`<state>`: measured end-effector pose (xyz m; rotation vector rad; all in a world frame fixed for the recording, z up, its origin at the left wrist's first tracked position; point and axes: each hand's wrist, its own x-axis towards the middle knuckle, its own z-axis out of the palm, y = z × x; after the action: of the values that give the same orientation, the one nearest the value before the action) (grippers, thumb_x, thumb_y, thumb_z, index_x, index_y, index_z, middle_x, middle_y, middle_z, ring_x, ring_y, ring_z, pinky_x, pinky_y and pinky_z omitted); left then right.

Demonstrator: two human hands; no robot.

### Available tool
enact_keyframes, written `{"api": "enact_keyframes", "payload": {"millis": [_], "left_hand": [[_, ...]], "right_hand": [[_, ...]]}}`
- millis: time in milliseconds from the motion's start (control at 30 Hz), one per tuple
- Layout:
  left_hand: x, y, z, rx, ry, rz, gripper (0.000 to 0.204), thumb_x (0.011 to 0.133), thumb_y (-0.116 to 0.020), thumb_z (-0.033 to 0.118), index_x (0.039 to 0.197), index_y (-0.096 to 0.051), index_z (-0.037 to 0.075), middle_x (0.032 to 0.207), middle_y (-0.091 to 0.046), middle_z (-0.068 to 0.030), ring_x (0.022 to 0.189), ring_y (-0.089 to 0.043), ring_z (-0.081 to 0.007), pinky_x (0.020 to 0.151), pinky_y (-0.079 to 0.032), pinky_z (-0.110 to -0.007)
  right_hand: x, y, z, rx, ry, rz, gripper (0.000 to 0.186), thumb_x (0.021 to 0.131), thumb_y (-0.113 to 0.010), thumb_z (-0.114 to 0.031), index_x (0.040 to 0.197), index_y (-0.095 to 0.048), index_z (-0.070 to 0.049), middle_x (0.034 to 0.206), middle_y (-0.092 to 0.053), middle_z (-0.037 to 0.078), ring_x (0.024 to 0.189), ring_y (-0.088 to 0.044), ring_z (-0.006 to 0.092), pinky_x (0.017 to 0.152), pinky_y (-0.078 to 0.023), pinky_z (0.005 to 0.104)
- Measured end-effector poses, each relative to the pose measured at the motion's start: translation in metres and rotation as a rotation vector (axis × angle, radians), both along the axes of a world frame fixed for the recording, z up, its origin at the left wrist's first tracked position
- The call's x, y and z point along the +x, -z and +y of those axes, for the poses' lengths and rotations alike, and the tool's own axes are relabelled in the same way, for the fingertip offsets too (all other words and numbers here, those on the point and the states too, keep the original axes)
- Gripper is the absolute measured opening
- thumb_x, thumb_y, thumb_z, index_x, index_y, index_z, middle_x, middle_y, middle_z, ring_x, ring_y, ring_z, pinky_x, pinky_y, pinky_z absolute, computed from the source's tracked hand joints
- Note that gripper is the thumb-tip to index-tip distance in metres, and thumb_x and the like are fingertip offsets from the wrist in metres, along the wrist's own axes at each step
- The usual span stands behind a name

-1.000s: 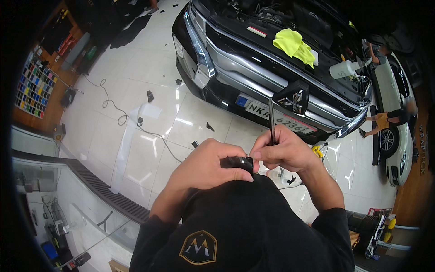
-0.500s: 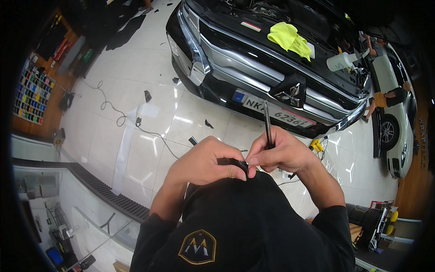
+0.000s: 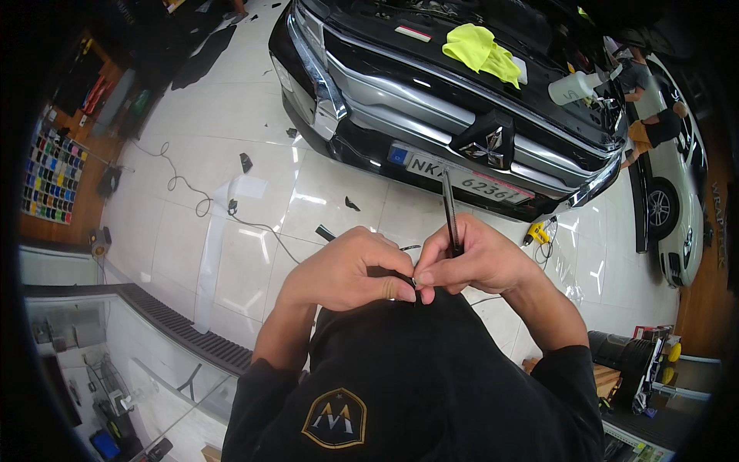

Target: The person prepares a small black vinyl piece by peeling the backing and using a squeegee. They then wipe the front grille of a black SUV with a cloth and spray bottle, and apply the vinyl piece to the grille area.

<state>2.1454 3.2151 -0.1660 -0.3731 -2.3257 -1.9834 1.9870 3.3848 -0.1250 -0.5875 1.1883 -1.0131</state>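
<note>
My left hand [image 3: 342, 269] is closed, its thumb and fingers pinching a small black strip [image 3: 416, 294] in front of my chest. The strip is mostly hidden by the fingers. Fingertips of my right hand [image 3: 485, 258] meet the left ones at this strip. A slim, pen-like cutter knife [image 3: 449, 204] rests in my right hand, between thumb and index finger, with its thin silver end pointing up and away toward the car. Beyond my left knuckles shows the end of a dark strip [image 3: 325, 232]; whether it lies on the floor or is held, I cannot tell.
Ahead stands a black car [image 3: 369, 85], hood up, with a yellow cloth [image 3: 481, 54] and a white spray bottle [image 3: 570, 88] on its front. A cable [image 3: 265, 229], black scraps [image 3: 352, 203] and a yellow heat gun [image 3: 537, 232] lie on the floor. Another person [image 3: 654, 129] is beside a white car [image 3: 677, 239].
The view has shifted slightly, so the car sits a little further up and left. Both hands stay together at the black strip, with barely any finger movement.
</note>
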Motion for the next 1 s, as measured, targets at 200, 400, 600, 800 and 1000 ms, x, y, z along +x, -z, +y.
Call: {"api": "enact_keyframes", "payload": {"millis": [200,400,600,800,1000], "left_hand": [[-0.002,0.001,0.001,-0.042,-0.005,-0.029,0.018,0.081,-0.077,0.019,0.083,-0.07,0.003,0.065,-0.06,-0.0125,0.059,-0.056,-0.0254,0.058,-0.042,-0.034],[-0.008,0.002,-0.003,-0.088,-0.022,-0.046,0.021,0.08,-0.078,0.022,0.081,-0.069,0.003,0.064,-0.059,-0.0116,0.058,-0.055,-0.0258,0.056,-0.041,-0.035],[-0.008,0.0,-0.005,-0.102,0.031,-0.046,0.021,0.082,-0.076,0.024,0.081,-0.07,0.005,0.065,-0.06,-0.0111,0.058,-0.055,-0.0275,0.056,-0.041,-0.036],[-0.013,-0.002,-0.006,-0.166,0.065,0.017,0.021,0.082,-0.075,0.028,0.085,-0.072,0.007,0.067,-0.062,-0.0111,0.063,-0.058,-0.0298,0.058,-0.043,-0.038],[-0.013,-0.003,-0.007,-0.166,0.082,0.023,0.02,0.082,-0.075,0.028,0.086,-0.073,0.009,0.066,-0.061,-0.0115,0.062,-0.056,-0.03,0.058,-0.042,-0.039]], "right_hand": [[0.0,-0.003,0.002,0.021,0.007,0.087,0.014,0.083,-0.074,-0.014,0.086,-0.074,0.0,0.071,-0.071,0.006,0.052,-0.048,0.0044,0.046,-0.033,0.0201],[-0.002,-0.003,0.002,0.023,0.076,0.11,0.014,0.083,-0.073,-0.012,0.087,-0.073,0.001,0.072,-0.071,0.007,0.052,-0.048,0.0043,0.046,-0.033,0.0201],[-0.004,0.0,0.003,0.035,0.05,0.086,0.013,0.082,-0.073,-0.009,0.088,-0.073,0.002,0.073,-0.071,0.008,0.052,-0.048,0.0046,0.046,-0.033,0.0204],[-0.004,0.002,0.004,0.054,0.034,0.064,0.012,0.081,-0.073,-0.009,0.086,-0.073,0.002,0.072,-0.071,0.008,0.052,-0.049,0.0051,0.046,-0.034,0.0202],[0.001,0.001,0.003,0.054,0.061,0.082,0.009,0.08,-0.074,-0.003,0.084,-0.072,0.005,0.071,-0.071,0.01,0.049,-0.05,0.0046,0.044,-0.033,0.0183]]}}
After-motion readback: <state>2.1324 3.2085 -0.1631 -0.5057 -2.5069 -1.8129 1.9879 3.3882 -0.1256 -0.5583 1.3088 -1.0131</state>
